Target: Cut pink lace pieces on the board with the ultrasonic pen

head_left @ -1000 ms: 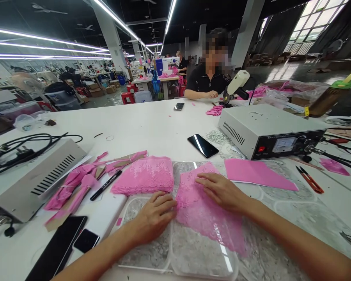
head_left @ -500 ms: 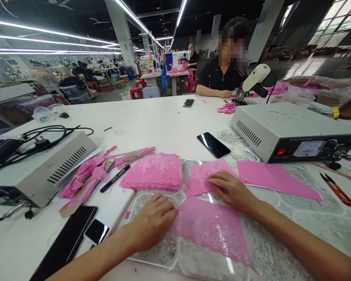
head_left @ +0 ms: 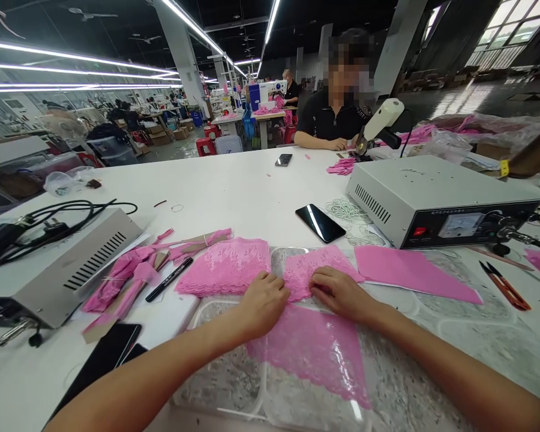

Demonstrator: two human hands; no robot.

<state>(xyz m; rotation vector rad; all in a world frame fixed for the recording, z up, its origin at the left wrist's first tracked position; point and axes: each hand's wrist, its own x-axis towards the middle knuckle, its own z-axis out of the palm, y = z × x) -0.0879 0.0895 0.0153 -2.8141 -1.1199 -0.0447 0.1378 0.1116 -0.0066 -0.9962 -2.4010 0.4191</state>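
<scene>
A small pink lace piece (head_left: 312, 264) lies on the clear plastic sheet (head_left: 315, 399) between my two hands. My left hand (head_left: 266, 303) is closed, its curled fingertips at the lace's lower left edge. Opposite it, my right hand (head_left: 339, 292) is closed on the lace's right side, with fingers bent and thumb tucked under. Just below both hands, a larger pink piece with a scalloped edge (head_left: 315, 348) shows under the plastic. To the left stands a stack of pink lace pieces (head_left: 227, 267), and a plain pink piece (head_left: 409, 273) lies on the right.
A grey box with a dial (head_left: 445, 198) stands right, a second grey box (head_left: 67, 264) left. A black phone (head_left: 320, 223), a marker (head_left: 168, 279), bundled pink straps (head_left: 126, 270) and orange-handled snips (head_left: 506, 288) surround the work area. A co-worker (head_left: 333, 123) sits across the table.
My left hand has moved right and away from me, from the plastic sheet to the lace's left edge. My right hand stays at the lace. The view has shifted slightly.
</scene>
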